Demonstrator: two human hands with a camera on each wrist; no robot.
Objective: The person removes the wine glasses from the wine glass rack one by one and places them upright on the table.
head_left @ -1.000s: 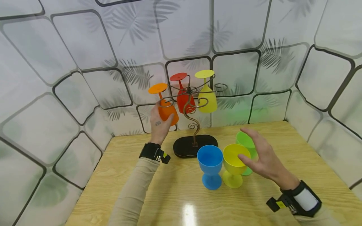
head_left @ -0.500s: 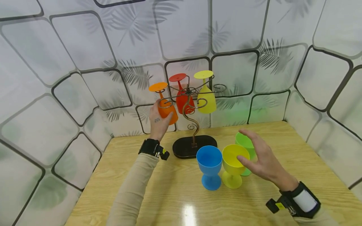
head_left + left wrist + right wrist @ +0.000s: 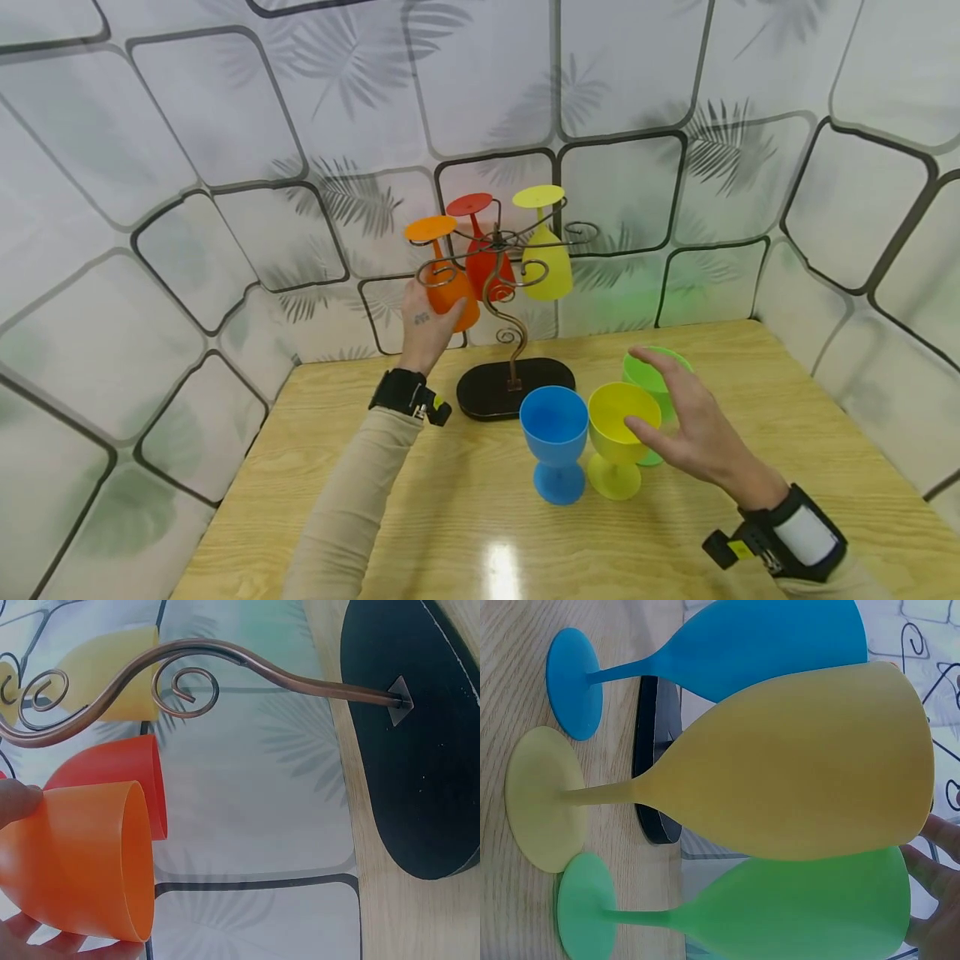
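My left hand (image 3: 424, 321) grips the bowl of an upside-down orange goblet (image 3: 453, 293), whose stem sits in a curled arm of the bronze wire rack (image 3: 512, 333). In the left wrist view the orange goblet (image 3: 82, 862) lies between thumb and fingers (image 3: 16, 805). A red goblet (image 3: 486, 265) and a yellow goblet (image 3: 550, 262) hang upside down on the rack. Blue (image 3: 553, 423), yellow (image 3: 617, 417) and green (image 3: 649, 375) goblets stand upright on the table. My right hand (image 3: 693, 427) hovers with spread fingers (image 3: 937, 900) at the green goblet's (image 3: 810, 907) rim.
The rack's black oval base (image 3: 513, 388) stands near the back of the wooden table (image 3: 420, 533), just behind the blue goblet. Patterned walls close in the table at the back and on both sides. One curled rack arm (image 3: 588, 232) on the right holds nothing.
My left hand has carried the orange goblet to the right, bringing its stem into the rack's curled arm. My right hand has sunk a little closer to the green goblet.
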